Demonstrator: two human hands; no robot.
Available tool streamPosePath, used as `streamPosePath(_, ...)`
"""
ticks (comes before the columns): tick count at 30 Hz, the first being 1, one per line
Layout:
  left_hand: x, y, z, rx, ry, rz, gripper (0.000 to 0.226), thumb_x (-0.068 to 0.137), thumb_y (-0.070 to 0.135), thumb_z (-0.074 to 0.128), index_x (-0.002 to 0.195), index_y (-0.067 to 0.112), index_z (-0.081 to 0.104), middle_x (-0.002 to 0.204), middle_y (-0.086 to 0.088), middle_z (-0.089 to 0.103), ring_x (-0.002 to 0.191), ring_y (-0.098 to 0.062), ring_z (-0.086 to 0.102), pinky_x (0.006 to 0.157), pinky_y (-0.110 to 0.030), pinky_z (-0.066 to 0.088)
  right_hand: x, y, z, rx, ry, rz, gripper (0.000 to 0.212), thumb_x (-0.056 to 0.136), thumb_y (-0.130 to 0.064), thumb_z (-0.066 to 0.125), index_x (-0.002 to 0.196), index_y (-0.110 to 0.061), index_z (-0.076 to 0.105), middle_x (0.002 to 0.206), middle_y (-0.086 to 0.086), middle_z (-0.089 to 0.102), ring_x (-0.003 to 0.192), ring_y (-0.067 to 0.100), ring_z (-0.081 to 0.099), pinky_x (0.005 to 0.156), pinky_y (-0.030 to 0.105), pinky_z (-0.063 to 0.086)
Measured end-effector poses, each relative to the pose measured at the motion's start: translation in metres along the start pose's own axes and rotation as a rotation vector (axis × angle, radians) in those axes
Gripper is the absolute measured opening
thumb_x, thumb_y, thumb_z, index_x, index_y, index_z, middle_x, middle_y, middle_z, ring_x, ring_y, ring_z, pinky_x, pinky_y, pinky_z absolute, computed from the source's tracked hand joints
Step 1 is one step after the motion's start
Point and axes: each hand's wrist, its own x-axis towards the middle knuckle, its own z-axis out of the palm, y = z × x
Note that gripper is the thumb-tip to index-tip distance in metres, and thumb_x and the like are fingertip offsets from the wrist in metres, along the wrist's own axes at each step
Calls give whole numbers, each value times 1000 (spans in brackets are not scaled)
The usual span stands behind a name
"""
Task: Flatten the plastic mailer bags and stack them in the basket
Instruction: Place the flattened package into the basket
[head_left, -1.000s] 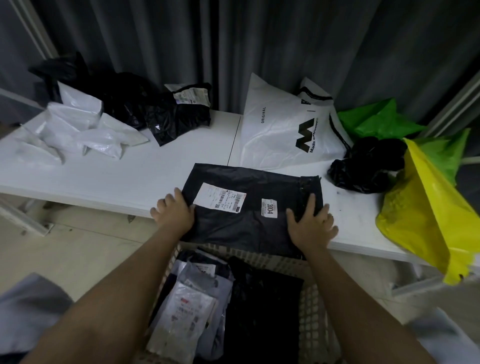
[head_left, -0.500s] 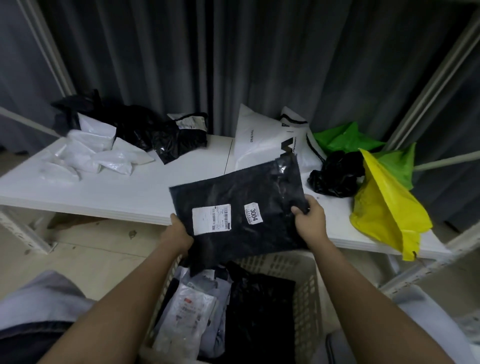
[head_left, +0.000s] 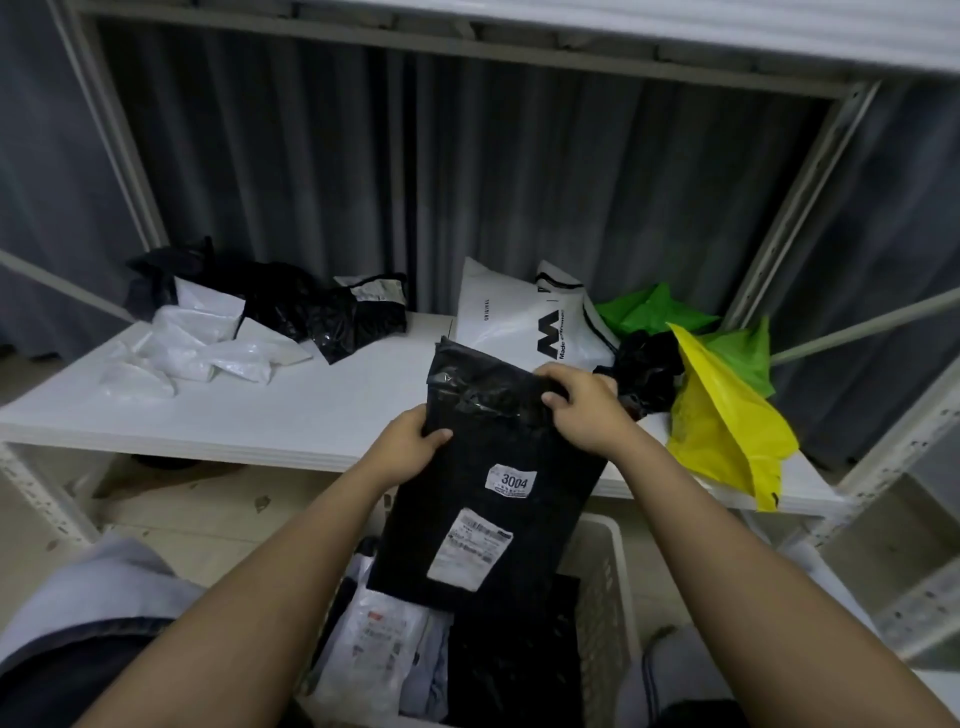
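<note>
here both hands grip one black mailer (head_left: 498, 499), held upright and tilted over the basket (head_left: 605, 587). the left hand (head_left: 410, 447) pinches its left edge, thumb on the front face. the right hand (head_left: 584, 402) curls over the top right corner, fingers wrapped round the crinkled flap. the mailer's lower end reaches down into the basket's mouth. on its front sit two white labels: a small one reading 3004 (head_left: 510, 481) and a larger shipping label (head_left: 470, 550) below it.

inside the basket lie other bags: a grey-white one with a printed label (head_left: 374, 644) at the left and a black one (head_left: 511, 660) at the right, just under the held mailer.

behind, on the white surface (head_left: 322, 410), a heap of white bags (head_left: 202, 348) lies at the left, with crumpled black bags (head_left: 311, 312) just beyond it. a large white bag with black lettering (head_left: 519, 322) stands near the middle, behind the held mailer. to the right come a crumpled black bag (head_left: 649, 364), green bags (head_left: 660, 312) and a yellow bag (head_left: 722, 421) that hangs over the front edge of the surface. grey curtains (head_left: 467, 182) hang behind.
</note>
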Motion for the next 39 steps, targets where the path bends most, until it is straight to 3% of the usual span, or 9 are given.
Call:
streamPosePath(6,-11,-5,12,-162,63,-73,28,98,11,46,124,16,55,124,0,60,115,-19,54,96,-30,39,-14,13,16,181,297,274,79,85,-37,69,148,-29,23,152,4,24,139,27,20,112,46,19)
streamPosePath(9,-12,-14,15,-237,86,-114,27,100,11,44,125,16,53,124,0,59,114,-20,54,99,-34,41,-31,31,40,525,184,481,104,80,-32,75,152,-26,0,159,9,10,144,30,14,116,48,20)
streamPosePath(13,-12,-22,16,-368,63,-126,28,101,12,43,128,15,51,120,1,60,110,-18,57,92,-28,44,-51,48,75,782,-68,650,105,86,-14,68,151,-26,-14,160,11,7,145,29,18,115,44,25)
streamPosePath(20,-14,-42,19,-550,36,-197,25,100,18,46,125,21,50,121,3,62,111,-15,60,97,-33,47,-54,55,122,822,-279,836,84,92,-19,58,153,-24,-1,150,20,34,133,35,38,102,39,36)
streamPosePath(24,-13,-55,20,-575,40,-236,26,100,18,48,126,18,51,121,1,64,110,-16,62,96,-34,48,-61,58,147,1005,-418,869,42,91,-22,59,132,-13,52,118,13,65,90,23,66,71,29,51)
streamPosePath(27,-11,-72,17,-589,80,-293,25,99,18,50,123,18,55,119,0,66,109,-19,63,96,-37,49,-62,72,164,962,-321,865,39,85,-31,67,119,-13,63,108,6,70,98,26,67,91,42,52)
streamPosePath(33,-14,-104,15,-667,219,-499,44,90,5,62,128,9,41,123,-12,58,95,-19,62,73,-32,53,-51,96,157,823,-50,688,24,93,-1,55,116,-3,59,112,11,64,102,23,60,83,27,49)
streamPosePath(36,-8,-119,13,-568,373,-442,84,83,7,71,147,12,17,136,-13,44,121,-24,49,99,-38,43,-45,109,156,714,-69,573,20,91,5,55,111,3,60,110,13,64,104,24,59,82,19,50)
streamPosePath(39,-2,-125,19,-45,390,-370,93,80,26,75,151,15,17,151,-13,25,141,-28,23,115,-39,23,-37,119,157,608,-150,503,18,91,5,57,106,0,63,109,10,63,107,26,59,88,28,48)
